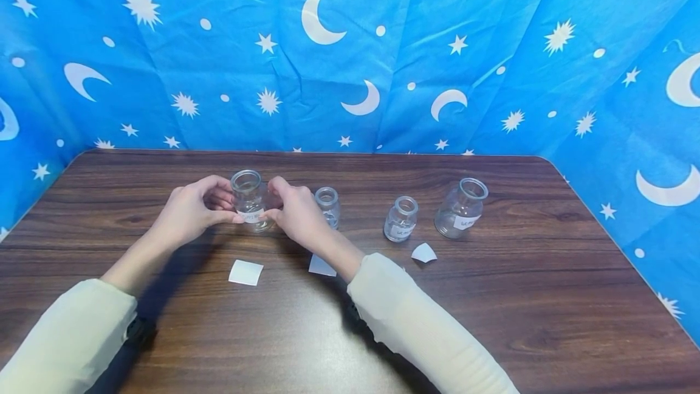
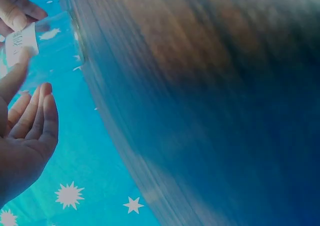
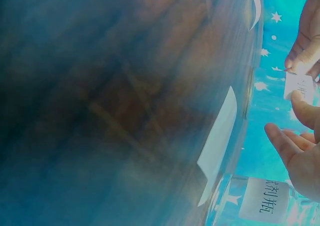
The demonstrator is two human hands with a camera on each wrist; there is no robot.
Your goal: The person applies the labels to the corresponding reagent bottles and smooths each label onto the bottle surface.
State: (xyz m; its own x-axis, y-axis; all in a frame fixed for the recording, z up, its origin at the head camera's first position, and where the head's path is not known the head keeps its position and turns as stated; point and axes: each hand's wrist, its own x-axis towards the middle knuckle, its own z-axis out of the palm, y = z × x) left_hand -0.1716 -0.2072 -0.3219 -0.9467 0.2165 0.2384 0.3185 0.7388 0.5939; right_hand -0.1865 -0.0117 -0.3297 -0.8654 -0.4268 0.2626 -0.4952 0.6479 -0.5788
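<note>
A clear glass bottle [image 1: 248, 193] stands upright at the left of the table, with a white printed label [image 1: 251, 216] on its front. My left hand [image 1: 188, 208] is at its left side, thumb against the label's left end. On the opposite side my right hand [image 1: 301, 211] touches the label's right end with its thumb. The wrist views show the fingers of the left hand [image 2: 30, 131] and the right hand [image 3: 300, 151] spread loosely beside the glass, apart from it.
A small glass bottle [image 1: 327, 198] stands behind my right hand. Farther right are a small labelled bottle [image 1: 401, 219] and a larger labelled bottle [image 1: 463, 205]. White paper pieces lie nearer: one at left [image 1: 246, 272], a middle piece [image 1: 321, 266] partly hidden by my forearm, a curled piece [image 1: 424, 253].
</note>
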